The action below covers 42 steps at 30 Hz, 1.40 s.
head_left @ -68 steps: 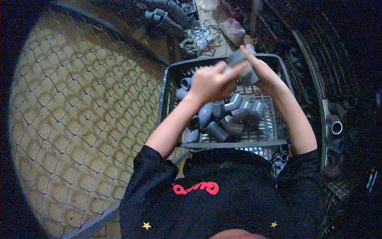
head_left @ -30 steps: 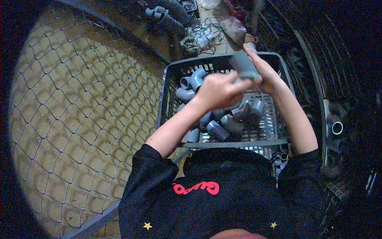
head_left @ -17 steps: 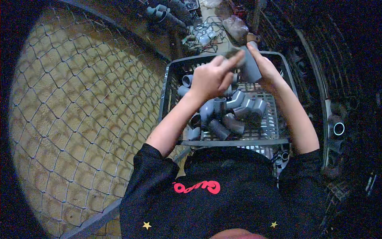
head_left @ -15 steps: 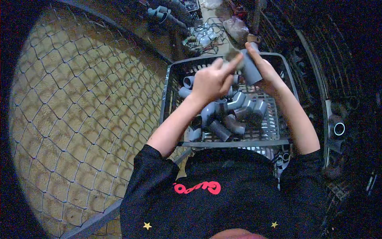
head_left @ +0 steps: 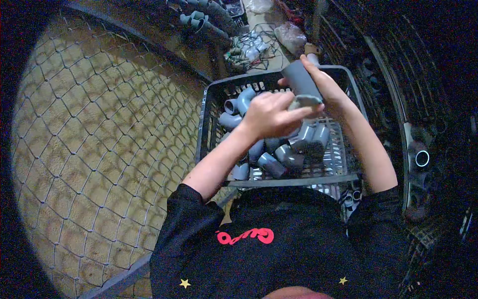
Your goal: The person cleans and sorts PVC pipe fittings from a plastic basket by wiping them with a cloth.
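My right hand (head_left: 326,87) is wrapped round a grey plastic pipe fitting (head_left: 301,78), holding it tilted above the basket. My left hand (head_left: 273,113) is closed on a small pale-green cloth-like pad (head_left: 304,102), which lies at the fitting's near end. Motion blurs the left fingers a little. Below both hands is a black plastic basket (head_left: 281,183) with several grey pipe elbows (head_left: 271,164) lying loose in it; part of the pile is hidden behind my left hand.
Chain-link fence (head_left: 94,159) runs along the left. Dark racks (head_left: 393,89) line the right side, with a pipe end (head_left: 422,158) showing. Beyond the basket are a clear plastic bag (head_left: 290,37), tangled dark strips (head_left: 251,47) and more grey fittings (head_left: 196,21).
My left hand has moved with the pad from the fitting's upper side down to its near end. The fitting has shifted slightly left and turned in my right hand.
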{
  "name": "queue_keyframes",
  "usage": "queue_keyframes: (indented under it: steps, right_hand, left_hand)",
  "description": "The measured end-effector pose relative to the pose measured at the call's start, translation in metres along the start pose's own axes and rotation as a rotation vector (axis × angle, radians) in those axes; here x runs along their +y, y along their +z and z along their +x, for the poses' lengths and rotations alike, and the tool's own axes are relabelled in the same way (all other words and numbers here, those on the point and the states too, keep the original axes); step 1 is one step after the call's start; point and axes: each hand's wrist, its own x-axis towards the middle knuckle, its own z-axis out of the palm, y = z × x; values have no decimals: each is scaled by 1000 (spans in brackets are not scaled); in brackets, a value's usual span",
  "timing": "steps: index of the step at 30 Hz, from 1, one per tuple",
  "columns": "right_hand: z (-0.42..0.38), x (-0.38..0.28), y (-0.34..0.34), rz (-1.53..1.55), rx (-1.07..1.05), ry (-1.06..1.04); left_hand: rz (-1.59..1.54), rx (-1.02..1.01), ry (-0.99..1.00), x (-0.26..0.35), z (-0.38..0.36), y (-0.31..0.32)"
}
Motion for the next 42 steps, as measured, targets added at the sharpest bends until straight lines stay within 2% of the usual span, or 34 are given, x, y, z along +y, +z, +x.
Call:
queue_keyframes:
  steps: [2,3,6,9,11,13,14,16,18,20,22,24,27,28,30,32,34,36,39,42]
  right_hand:
    - [2,0,-2,74,9,32]
    - [5,0,-4,70,-23,-13]
    - [-6,-2,-11,-172,69,85]
    - [-12,2,2,-190,104,83]
    - [-3,7,-16,60,-253,188]
    - [-2,6,-19,62,-277,170]
    - [-2,4,-24,-58,-268,137]
    - [1,-3,-30,-452,-140,-150]
    - [-36,-31,-36,-760,1,-282]
    - [-92,-59,-34,-957,300,-472]
    - [-142,-60,-45,-968,556,-846]
    - [-205,-70,-52,-862,734,-775]
    - [-267,-59,-91,-642,1189,-760]
    - [-287,-55,-108,-595,1365,-741]
    - [-327,-43,-144,-684,1723,-643]
    - [-370,-35,-167,-854,1874,-496]
    - [-410,-22,-198,-1184,2065,-369]
    - [-430,-31,-195,-1337,2125,-77]
    - [-435,-40,-207,-1631,2181,238]
    - [-424,-41,-203,-1872,1966,397]
  left_hand:
    - [66,-9,-24,-7,1,-4]
    - [18,51,-128,-7,0,1]
    - [-66,17,-329,-12,-5,1]
    - [-105,-9,-227,2,-1,-3]
    - [-90,-86,-115,7,4,-8]
    - [-125,-93,-46,7,7,-9]
    - [-163,-138,-51,9,5,-10]
    - [-198,-157,-8,13,10,-16]
    - [-189,-144,10,14,4,-15]
    - [-117,-222,23,23,14,-33]
    - [-182,-176,7,38,21,-45]
    - [-152,-172,14,45,20,-51]
    - [-173,-127,-12,43,21,-55]
    - [-210,-186,-105,40,16,-56]
    - [-142,-212,-76,41,21,-62]
    - [-162,-208,-90,41,19,-59]
    - [-139,-230,-96,40,17,-58]
    - [-143,-228,-90,41,18,-59]
    - [-150,-186,-48,37,16,-53]
    - [-130,-201,-37,34,11,-50]
